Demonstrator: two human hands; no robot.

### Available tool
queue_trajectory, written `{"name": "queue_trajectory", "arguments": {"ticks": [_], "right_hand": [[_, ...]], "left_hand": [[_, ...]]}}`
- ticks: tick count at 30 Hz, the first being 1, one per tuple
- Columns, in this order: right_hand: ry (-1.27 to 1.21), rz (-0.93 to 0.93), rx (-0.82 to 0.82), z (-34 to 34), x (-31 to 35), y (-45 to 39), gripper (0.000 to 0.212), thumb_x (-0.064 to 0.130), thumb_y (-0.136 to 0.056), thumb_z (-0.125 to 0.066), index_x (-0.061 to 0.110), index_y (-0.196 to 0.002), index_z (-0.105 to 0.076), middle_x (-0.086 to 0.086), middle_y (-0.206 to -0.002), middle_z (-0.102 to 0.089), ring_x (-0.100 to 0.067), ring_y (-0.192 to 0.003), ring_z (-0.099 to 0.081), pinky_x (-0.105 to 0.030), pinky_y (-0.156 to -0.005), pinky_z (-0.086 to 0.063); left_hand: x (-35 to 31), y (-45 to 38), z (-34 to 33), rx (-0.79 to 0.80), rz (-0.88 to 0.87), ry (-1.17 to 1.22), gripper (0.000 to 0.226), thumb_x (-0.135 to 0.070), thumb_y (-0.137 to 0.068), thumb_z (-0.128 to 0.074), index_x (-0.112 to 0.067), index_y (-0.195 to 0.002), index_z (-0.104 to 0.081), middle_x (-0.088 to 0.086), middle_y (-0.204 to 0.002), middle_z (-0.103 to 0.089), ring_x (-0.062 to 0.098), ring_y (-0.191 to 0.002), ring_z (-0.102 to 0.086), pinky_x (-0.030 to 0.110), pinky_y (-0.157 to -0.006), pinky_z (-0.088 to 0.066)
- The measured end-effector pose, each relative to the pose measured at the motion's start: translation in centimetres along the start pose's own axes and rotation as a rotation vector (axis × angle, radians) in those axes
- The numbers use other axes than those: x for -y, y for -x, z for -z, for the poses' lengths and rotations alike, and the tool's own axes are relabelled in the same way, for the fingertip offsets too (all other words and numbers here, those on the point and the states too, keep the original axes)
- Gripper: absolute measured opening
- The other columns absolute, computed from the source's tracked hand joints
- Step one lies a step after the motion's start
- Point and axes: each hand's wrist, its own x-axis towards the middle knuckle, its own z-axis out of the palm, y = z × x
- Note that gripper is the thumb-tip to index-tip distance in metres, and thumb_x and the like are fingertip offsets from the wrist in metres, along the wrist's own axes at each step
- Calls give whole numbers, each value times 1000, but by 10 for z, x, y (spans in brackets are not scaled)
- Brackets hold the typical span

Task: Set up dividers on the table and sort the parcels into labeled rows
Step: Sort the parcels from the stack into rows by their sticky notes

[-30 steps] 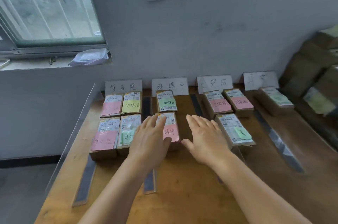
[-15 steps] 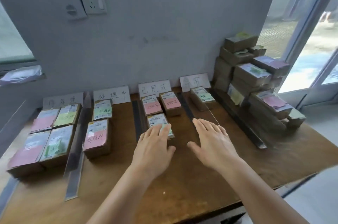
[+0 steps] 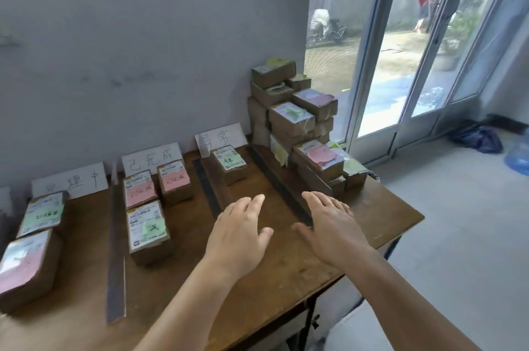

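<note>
Both hands, left (image 3: 239, 239) and right (image 3: 333, 229), hover flat and empty over the table (image 3: 286, 279). Sorted parcels (image 3: 147, 232) lie in rows between dividers (image 3: 116, 250); an unsorted stack (image 3: 297, 124) stands at the right end.

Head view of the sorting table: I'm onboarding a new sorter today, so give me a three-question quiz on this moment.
1. True or false: the right hand grips a parcel.
2. How many parcels lie in the row behind the sign 已完成?
3. Where is the unsorted stack? A) far right corner of the table, by the glass door B) on the floor C) left of all the signs

Key
1. False: both it and the left hand are held flat with straight fingers and hold nothing.
2. Three: two with pink notes at the back, one with a green note in front.
3. A
</note>
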Motion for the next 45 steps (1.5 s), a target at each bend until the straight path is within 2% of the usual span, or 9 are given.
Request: {"name": "queue_trajectory", "arguments": {"ticks": [6, 12, 24, 28, 32, 36, 38, 42, 45], "right_hand": [[-51, -95, -38, 15, -41, -28, 65, 50, -91, -51, 28, -147, -25, 5, -153, -30, -19, -142, -23, -39, -116, -19], [-23, -107, -107, 28, -62, -91, 60, 51, -91, -50, 27, -143, -32, 3, -146, -41, -20, -134, -36, -37, -109, -28], [-132, -148, -127, 38, -90, -210, 60, 48, -90, -53, 28, -142, -34, 3, -146, -39, -21, -132, -37, -38, -105, -33], [-88, -76, -91, 38, -97, -247, 54, 47, -93, -47, 28, -142, -36, 6, -149, -34, -20, -136, -30, -39, -109, -28], [-16, 82, -38, 33, -99, -282, 45, 33, -97, -42, 25, -140, -38, 7, -148, -34, -19, -138, -27, -38, -111, -24], [64, 214, 91, 28, -106, -314, 66, 8, -87, -46, 22, -148, -25, 4, -154, -22, -20, -142, -17, -40, -115, -21], [55, 246, 112, 25, -112, -325, 73, 3, -82, -48, 22, -148, -23, 4, -154, -22, -20, -141, -19, -38, -114, -24], [70, 345, 102, 20, -129, -338, 67, 4, -80, -47, 21, -143, -33, 6, -147, -32, -21, -131, -28, -28, -104, -30], [61, 389, 103, 20, -136, -343, 67, 3, -78, -46, 24, -141, -37, 8, -146, -32, -19, -128, -29, -25, -98, -30]], "left_hand": [[-28, -59, -21, -15, -58, 79, 66, -45, -92, -56, -31, -149, -26, -8, -150, -37, 13, -138, -34, 29, -109, -32], [-29, -136, -33, -13, -75, 120, 66, -44, -92, -55, -27, -149, -26, -3, -147, -42, 16, -133, -40, 30, -104, -38], [-22, -262, -53, 30, 71, 247, 72, -47, -94, -50, -20, -152, -17, 6, -150, -37, 23, -135, -38, 33, -102, -37], [-28, -294, -62, 40, 150, 273, 73, -48, -94, -49, -18, -152, -15, 9, -153, -32, 26, -138, -35, 37, -106, -35], [-35, -323, -72, 13, 256, 260, 76, -50, -94, -48, -18, -153, -12, 9, -155, -28, 27, -139, -32, 38, -106, -35], [-40, -350, -83, -15, 350, 269, 76, -50, -93, -51, -20, -152, -13, 9, -150, -34, 28, -133, -40, 37, -100, -40], [-42, -362, -89, -37, 404, 290, 75, -51, -93, -51, -20, -152, -15, 9, -147, -37, 27, -130, -43, 37, -96, -42], [-49, -381, -99, -109, 494, 280, 73, -54, -89, -51, -17, -147, -26, 13, -137, -47, 29, -122, -49, 38, -93, -44], [-55, -392, -105, -140, 595, 262, 81, -62, -82, -55, -13, -143, -30, 14, -133, -48, 31, -120, -50, 40, -93, -46]]}}
